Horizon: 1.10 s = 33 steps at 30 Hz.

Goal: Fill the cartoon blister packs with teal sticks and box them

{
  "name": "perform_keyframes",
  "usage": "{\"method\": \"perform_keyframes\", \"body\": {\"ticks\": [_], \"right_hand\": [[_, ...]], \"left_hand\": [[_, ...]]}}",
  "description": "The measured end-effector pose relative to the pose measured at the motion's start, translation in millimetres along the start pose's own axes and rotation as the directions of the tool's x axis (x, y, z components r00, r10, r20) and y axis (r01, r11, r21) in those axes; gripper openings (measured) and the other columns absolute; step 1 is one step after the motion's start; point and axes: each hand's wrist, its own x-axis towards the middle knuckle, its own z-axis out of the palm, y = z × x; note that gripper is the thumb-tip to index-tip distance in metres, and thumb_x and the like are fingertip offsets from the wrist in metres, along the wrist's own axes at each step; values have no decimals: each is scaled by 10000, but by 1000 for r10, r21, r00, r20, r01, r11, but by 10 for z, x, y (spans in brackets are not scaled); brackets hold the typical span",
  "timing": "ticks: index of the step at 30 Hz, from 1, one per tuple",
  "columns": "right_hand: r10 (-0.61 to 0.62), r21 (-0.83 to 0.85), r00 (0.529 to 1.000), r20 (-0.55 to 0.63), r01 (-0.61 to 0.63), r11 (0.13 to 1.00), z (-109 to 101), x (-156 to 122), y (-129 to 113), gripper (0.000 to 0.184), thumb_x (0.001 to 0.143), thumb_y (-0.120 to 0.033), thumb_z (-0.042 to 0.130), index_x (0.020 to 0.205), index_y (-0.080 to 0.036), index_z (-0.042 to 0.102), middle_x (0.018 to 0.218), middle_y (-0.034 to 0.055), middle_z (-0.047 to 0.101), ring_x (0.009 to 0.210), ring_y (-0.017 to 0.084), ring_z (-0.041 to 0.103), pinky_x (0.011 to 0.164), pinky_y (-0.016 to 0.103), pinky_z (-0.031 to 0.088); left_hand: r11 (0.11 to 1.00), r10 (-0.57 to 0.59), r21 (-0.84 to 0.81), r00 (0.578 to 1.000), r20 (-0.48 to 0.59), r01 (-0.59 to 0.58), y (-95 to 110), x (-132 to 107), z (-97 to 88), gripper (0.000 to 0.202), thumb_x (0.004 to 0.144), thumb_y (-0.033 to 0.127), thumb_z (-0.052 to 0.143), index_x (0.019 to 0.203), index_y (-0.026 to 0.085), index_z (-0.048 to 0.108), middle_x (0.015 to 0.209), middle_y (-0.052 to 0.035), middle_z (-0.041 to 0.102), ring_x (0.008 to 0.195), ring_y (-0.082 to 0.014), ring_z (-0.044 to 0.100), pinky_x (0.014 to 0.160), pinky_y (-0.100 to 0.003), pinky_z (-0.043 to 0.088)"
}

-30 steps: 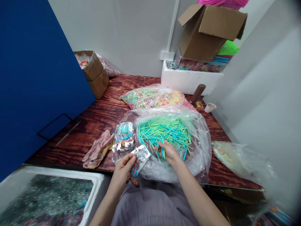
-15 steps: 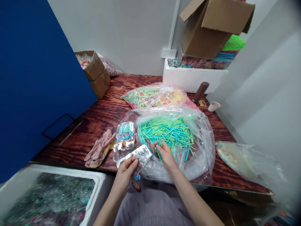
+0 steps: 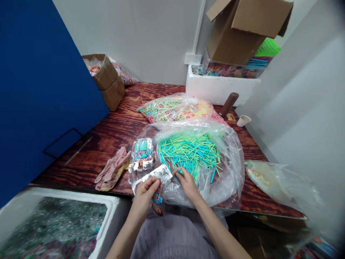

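My left hand (image 3: 145, 196) is closed, pinching a small printed plastic packet (image 3: 157, 202) with blue lettering and a brown cartoon figure hanging below the fingers. Right of it, my right hand (image 3: 188, 185) has thumb and fingertips pressed together around a few short green and blue sticks (image 3: 180, 172), mostly hidden by the fingers. Behind that hand, a heap of green and blue sticks (image 3: 190, 151) lies on a spread clear plastic bag (image 3: 234, 158). A silvery strip with dark handwriting (image 3: 163, 173) lies beside my left hand. Packets filled with sticks (image 3: 142, 149) rest further left.
A second bag of mixed-colour sticks (image 3: 164, 108) lies behind. Pink gloves or cloth (image 3: 114, 169) sit at left, above a white foam box (image 3: 113, 205). A paper cup (image 3: 244, 121), brown cylinder (image 3: 229, 104) and clear bag (image 3: 280, 183) are at right.
My right hand has drawn slightly down from the heap, its fingertips now close to the silvery strip's end. My left hand stays on the packet, and the view has shifted a little.
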Motion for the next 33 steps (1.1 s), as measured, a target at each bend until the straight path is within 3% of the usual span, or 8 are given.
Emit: {"method": "perform_keyframes", "body": {"ticks": [21, 33], "right_hand": [[-83, -7, 996, 16, 83, 997, -70, -140, -166, 233, 915, -227, 487, 978, -215, 712, 1024, 56, 726, 989, 208, 652, 925, 310, 454], [-158, 33, 987, 15, 157, 987, -95, -207, -278, 253, 925, -178, 498, 1012, -253, 723, 1035, 42, 725, 995, 217, 655, 895, 317, 461]], "left_hand": [[998, -4, -66, 1000, -18, 3, 73, -26, -45, 354, 648, 471, 808, 822, 169, 738, 699, -7, 669, 659, -135, 559, 614, -207, 416], [999, -7, -49, 1000, -3, 7, -22, -13, -48, 362, 644, 476, 812, 794, 157, 727, 704, 0, 665, 675, -124, 539, 633, -199, 392]]}}
